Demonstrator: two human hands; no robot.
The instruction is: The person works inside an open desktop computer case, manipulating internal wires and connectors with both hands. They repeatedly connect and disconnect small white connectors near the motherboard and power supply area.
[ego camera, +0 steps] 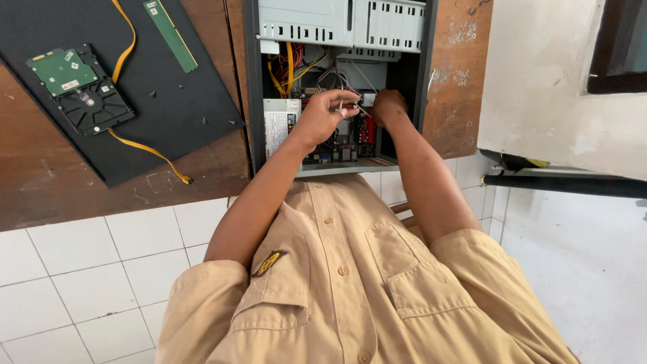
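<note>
**Both hands inside an open computer case**

Open computer case (269, 94) lying on a brown wooden tabletop (40, 195), side panel off. Left hand (322, 118) reaching in over the motherboard (350, 138), fingers curled, thumb and forefinger pinched on thin pale wires (347, 104). Right hand (389, 106) just beside it, deeper in the case, knuckles up, fingers tucked down out of sight; impossible to tell how far open or what it grips. Bundle of red and yellow cables (290, 67) at the upper left of the cavity, below grey perforated metal drive bays (344, 23). White rectangular label (278, 125) with small dark print on a box at the case's left wall, close to the left wrist.

Well apart to the left, a black flat panel (168, 114) on the tabletop, carrying a hard drive (84, 91) turned circuit side up, green board with a small white sticker. Orange flat cable (145, 148) running under and past the drive. Long green memory stick (172, 35) near the panel's top edge. Few small screws (202, 121) scattered on the panel.
</note>
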